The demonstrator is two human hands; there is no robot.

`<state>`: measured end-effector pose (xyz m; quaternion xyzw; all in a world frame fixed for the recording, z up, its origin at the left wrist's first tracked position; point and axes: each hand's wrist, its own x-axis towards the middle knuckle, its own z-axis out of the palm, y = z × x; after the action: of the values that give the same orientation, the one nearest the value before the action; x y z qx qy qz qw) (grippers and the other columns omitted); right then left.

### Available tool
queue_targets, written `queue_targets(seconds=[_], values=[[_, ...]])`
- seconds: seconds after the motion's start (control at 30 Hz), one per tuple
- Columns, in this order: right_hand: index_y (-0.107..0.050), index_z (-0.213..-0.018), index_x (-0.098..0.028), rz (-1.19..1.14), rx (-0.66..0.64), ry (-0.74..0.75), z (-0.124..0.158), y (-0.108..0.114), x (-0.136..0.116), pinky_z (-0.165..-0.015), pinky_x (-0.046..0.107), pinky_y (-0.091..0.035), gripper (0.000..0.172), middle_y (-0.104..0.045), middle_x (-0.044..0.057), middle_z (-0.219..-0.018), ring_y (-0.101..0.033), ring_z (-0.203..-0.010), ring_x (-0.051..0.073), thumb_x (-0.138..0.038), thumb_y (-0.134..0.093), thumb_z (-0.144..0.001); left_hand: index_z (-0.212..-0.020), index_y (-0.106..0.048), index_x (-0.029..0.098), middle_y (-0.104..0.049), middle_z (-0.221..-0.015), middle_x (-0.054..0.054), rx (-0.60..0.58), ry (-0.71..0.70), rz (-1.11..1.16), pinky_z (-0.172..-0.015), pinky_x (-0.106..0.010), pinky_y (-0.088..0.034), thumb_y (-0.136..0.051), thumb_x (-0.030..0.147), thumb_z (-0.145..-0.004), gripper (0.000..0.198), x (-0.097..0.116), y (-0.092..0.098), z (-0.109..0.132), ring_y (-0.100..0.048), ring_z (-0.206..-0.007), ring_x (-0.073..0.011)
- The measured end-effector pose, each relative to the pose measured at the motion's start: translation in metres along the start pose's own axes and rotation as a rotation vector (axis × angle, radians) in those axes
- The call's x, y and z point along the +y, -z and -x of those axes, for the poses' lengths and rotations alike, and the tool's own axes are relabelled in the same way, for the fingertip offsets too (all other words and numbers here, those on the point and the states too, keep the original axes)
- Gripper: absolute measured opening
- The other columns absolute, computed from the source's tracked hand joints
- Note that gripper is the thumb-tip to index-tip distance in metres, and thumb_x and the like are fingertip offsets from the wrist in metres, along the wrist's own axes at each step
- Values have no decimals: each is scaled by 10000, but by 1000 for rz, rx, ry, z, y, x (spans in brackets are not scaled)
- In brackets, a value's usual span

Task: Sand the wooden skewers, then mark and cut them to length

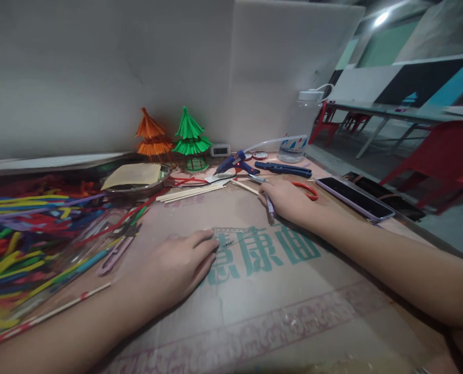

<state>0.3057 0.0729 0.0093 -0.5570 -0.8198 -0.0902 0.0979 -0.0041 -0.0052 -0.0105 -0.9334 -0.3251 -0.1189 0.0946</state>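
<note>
My left hand [190,254] rests low over the tabletop, fingers close together at the end of a clear set square [235,236]; part of it is hidden under the fingers. Closed around a pen [269,208], my right hand [288,200] is to the right and farther back. Just beyond that hand are the orange-red handles of scissors [313,191]. Thin wooden sticks [194,192] lie between the hands, toward the back. A blue glue gun [233,163] sits behind them, near a dark blue box cutter [283,169].
Colourful pipe cleaners [16,249] cover the left side, beside pink-handled snips [116,254]. Orange [151,135] and green [192,137] tiered models stand by the wall panel. A water bottle [297,127] is at the back right; a phone [354,198] lies along the right edge.
</note>
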Motion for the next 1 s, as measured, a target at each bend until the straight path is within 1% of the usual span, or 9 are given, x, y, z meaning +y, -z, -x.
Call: queue_targets(seconds=[0.13,0.27,0.37,0.47,0.57,0.67,0.77,0.9,1.0], values=[[-701,-909,-110,25,-1,30,2,1,1,-727,345,-371,222,-700,159,-884,-628,-832,274,-71,-489,-959,-1193,-719,222,-747,-1270,-87,-9,11,25,-764,-430,-662,-404,302,-1049,355,-1,-1,0,-784,-907,-259],[-707,-998,-114,-16,74,55,2,-8,11,-848,347,-426,226,-693,167,-1029,-623,-1002,287,-68,-489,-961,-1204,-700,225,-742,-1268,-81,-9,17,76,-800,-433,-662,-383,306,-1060,358,-5,-3,-1,-779,-963,-255],[-706,-1054,-118,-47,124,65,-1,-16,19,-908,379,-453,219,-691,174,-1088,-616,-1063,302,-115,-502,-975,-1204,-690,224,-739,-1248,-81,-11,18,133,-822,-424,-656,-376,303,-1061,354,-7,-4,-1,-769,-999,-250],[-704,-1017,-153,-197,250,75,-1,-16,14,-929,417,-486,209,-694,154,-1095,-632,-1056,304,-199,-501,-995,-1197,-690,217,-736,-1239,-88,-12,28,175,-826,-426,-646,-381,296,-1055,349,-8,-4,-2,-763,-999,-255],[-688,-972,-193,-428,365,86,7,-7,-7,-839,392,-534,178,-709,97,-963,-672,-901,264,-269,-528,-988,-1184,-703,211,-755,-1216,-83,29,94,286,-882,-413,-620,-425,315,-1046,327,-9,-2,-3,-750,-1034,-251],[-685,-958,-210,-597,285,175,21,3,-37,-742,323,-541,176,-730,61,-911,-689,-811,212,-280,-529,-1002,-1195,-714,206,-785,-1159,-71,150,279,498,-835,-340,-607,-526,380,-1018,312,-13,3,-6,-751,-972,-216],[-706,-924,-205,-640,223,281,31,6,-55,-749,309,-538,194,-730,51,-868,-691,-805,196,-295,-555,-1004,-1218,-719,214,-797,-1092,-48,273,394,654,-796,-294,-589,-607,359,-987,295,-16,7,-9,-738,-896,-180],[-704,-920,-217,-621,232,254,29,-1,-53,-762,322,-532,172,-734,58,-881,-692,-821,205,-308,-576,-992,-1093,-770,196,-794,-1025,-45,341,313,761,-880,-281,-566,-652,279,-964,194,-13,6,-12,-725,-946,-168],[-690,-974,-228,-631,225,177,26,-6,-46,-774,341,-539,169,-744,70,-958,-700,-844,219,-341,-567,-995,-1114,-773,180,-794,-1061,-60,384,282,788,-892,-275,-562,-656,271,-966,209,-10,5,-12,-724,-968,-168]])
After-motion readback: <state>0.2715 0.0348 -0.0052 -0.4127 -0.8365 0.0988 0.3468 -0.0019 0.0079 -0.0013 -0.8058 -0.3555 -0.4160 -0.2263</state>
